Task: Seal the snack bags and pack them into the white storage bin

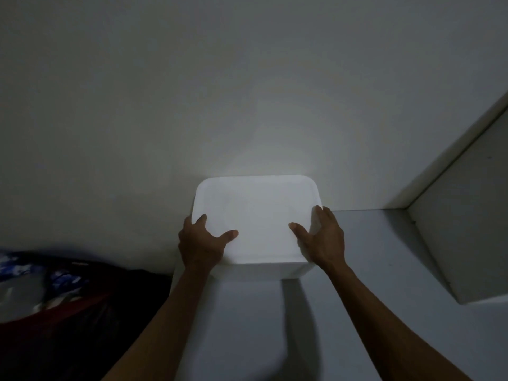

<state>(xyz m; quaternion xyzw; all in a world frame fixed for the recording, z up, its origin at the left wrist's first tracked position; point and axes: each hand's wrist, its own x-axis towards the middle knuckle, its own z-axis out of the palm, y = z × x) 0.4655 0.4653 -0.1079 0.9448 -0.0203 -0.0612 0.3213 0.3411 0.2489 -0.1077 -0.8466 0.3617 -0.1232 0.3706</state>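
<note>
The white storage bin [258,215] stands on a white surface against the wall, brightly lit, with its flat white top facing me. My left hand [202,243] grips its left front corner, thumb lying on the top. My right hand [324,239] grips its right side, thumb on the top and fingers wrapped over the right edge. No snack bags show near the bin; its inside is hidden.
The white surface [371,298] runs toward me and to the right. A white upright panel [461,215] rises at the right. At the lower left lies a dark heap with a blue and white patterned bag or cloth [41,279]. The room is dim.
</note>
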